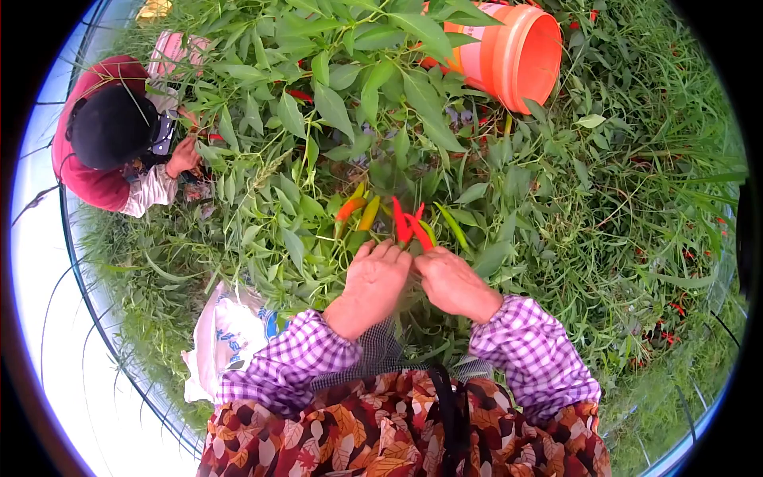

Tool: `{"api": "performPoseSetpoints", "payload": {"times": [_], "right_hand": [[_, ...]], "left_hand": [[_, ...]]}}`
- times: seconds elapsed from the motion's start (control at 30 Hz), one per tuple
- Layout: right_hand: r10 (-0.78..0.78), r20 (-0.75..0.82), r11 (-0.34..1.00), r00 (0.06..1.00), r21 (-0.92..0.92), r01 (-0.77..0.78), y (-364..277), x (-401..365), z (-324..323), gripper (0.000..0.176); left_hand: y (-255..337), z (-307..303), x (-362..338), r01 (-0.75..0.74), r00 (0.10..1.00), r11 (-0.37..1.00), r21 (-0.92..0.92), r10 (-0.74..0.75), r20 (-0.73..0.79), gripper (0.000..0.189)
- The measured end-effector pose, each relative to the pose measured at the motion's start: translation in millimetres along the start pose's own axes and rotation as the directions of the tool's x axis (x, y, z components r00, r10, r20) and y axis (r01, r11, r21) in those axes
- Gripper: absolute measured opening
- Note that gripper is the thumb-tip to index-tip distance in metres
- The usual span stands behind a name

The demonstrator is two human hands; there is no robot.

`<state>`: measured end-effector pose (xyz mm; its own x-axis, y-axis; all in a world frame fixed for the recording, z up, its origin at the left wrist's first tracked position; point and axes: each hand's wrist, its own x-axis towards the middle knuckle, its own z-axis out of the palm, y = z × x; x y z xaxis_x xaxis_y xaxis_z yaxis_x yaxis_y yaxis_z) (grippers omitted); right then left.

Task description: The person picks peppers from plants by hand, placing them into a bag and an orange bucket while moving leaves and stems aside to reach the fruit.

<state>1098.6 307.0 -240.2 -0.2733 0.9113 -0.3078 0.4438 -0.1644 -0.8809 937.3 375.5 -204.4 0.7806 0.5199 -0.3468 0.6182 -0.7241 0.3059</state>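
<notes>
My left hand (372, 285) is closed, its curled fingertips among the leaves of a pepper plant and close to an upright red chili pepper (400, 220). What those fingers grip is hidden. Beside it, my right hand (458, 283) is closed at the lower end of a second red chili pepper (418, 231). A green chili pepper (453, 226) hangs just beyond the right fingers. To the left of the red ones are an orange-red chili pepper (348, 209) and a yellow chili pepper (369, 213).
An orange bucket (501, 56) lies on its side among the plants ahead. A white sack (230, 338) rests left of my forearm. Far left, a person in a dark cap (111, 127) crouches by a pale bucket (176, 54). Dense plants and grass surround me.
</notes>
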Motion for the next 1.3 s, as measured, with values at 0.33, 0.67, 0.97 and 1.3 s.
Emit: {"api": "performPoseSetpoints", "payload": {"times": [0.33,0.67,0.97,1.3], "right_hand": [[-0.293,-0.025,0.925,0.956,-0.261,0.276,1,-4,-14,0.014],[-0.361,-0.334,0.875,0.871,-0.444,0.192,-54,-65,-52,0.012],[-0.157,-0.09,0.982,0.983,-0.124,0.145,2,46,14,0.02],[-0.136,-0.244,0.972,0.96,-0.22,0.082,-3,18,10,0.01]], "left_hand": [[-5,-7,-23,-0.079,0.991,0.99,0.119,0.091,-0.1,0.018],[-15,-3,-41,-0.15,0.96,0.98,0.133,0.177,-0.216,0.03],[-18,-5,-46,-0.141,0.947,0.987,0.079,0.158,-0.281,0.033],[-22,-18,-12,-0.085,0.987,0.996,-0.021,0.081,-0.142,0.029]]}}
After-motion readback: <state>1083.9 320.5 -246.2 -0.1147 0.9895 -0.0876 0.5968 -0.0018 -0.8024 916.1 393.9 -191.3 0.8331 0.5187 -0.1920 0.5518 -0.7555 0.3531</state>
